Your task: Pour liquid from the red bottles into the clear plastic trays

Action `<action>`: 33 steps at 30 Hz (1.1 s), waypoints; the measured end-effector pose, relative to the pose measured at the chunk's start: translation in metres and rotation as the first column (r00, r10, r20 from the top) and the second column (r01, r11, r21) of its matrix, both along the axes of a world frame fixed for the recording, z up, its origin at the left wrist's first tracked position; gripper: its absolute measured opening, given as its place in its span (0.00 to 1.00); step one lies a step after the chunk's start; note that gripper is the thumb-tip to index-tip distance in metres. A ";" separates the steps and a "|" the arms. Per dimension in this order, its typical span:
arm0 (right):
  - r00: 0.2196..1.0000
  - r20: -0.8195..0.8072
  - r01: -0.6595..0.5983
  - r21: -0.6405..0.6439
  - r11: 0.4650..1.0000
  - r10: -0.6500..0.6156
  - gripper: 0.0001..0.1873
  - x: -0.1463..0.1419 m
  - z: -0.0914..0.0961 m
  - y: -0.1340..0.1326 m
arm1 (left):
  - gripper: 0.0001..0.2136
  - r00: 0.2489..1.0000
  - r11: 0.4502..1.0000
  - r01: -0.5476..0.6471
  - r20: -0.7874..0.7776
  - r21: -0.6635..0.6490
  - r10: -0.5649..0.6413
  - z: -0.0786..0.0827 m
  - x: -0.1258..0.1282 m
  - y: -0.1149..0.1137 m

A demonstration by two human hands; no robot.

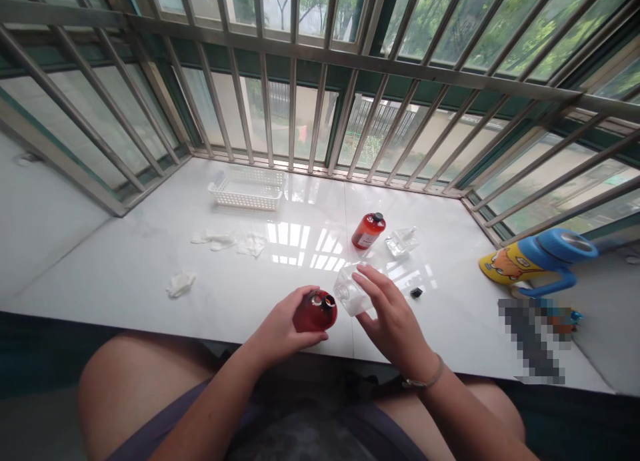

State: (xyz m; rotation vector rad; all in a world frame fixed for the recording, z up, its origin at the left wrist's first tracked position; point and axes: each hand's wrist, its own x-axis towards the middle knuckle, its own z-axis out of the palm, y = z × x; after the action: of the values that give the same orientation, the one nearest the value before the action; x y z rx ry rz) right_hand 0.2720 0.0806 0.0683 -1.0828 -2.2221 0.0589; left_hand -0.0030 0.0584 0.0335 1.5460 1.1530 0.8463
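Note:
My left hand (290,324) is wrapped round a dark red bottle (314,313) near the front edge of the ledge. The bottle's neck is uncapped. In my right hand (387,314) is a clear plastic bottle (351,291), tilted with its neck towards the red bottle. Whether the two bottles touch, I cannot tell. A small black cap (416,292) lies to the right of my right hand. Farther back, a second red bottle (369,231) with a black cap stands beside another clear container (401,243).
A white plastic basket (247,197) sits at the back left. Crumpled white tissues (181,285) lie on the left of the white ledge (240,307). On the right, a yellow and blue bottle (537,255) with a handle is next to a pixelated patch. Metal bars (300,47) close off the window.

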 end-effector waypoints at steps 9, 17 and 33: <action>0.900 -0.247 0.266 -0.340 0.902 -0.359 0.37 0.012 -0.066 -0.007 | 0.36 0.989 0.989 -0.147 -0.007 0.022 0.147 -0.006 -0.004 0.000; 0.881 -0.172 0.366 -0.339 0.866 -0.440 0.40 0.030 -0.098 -0.002 | 0.36 0.967 0.969 -0.244 0.083 0.028 0.241 -0.019 0.010 0.011; 0.686 0.192 0.724 -0.081 0.685 -0.702 0.23 0.127 -0.092 0.019 | 0.49 0.978 0.968 -0.190 -0.051 0.165 0.201 0.013 0.020 0.025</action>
State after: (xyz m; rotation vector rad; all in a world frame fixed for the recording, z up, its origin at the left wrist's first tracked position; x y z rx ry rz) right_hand 0.3993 0.1000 -0.0234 -2.0388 -1.7675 -0.2044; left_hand 0.0171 0.0833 0.0461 1.6192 1.3305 1.0462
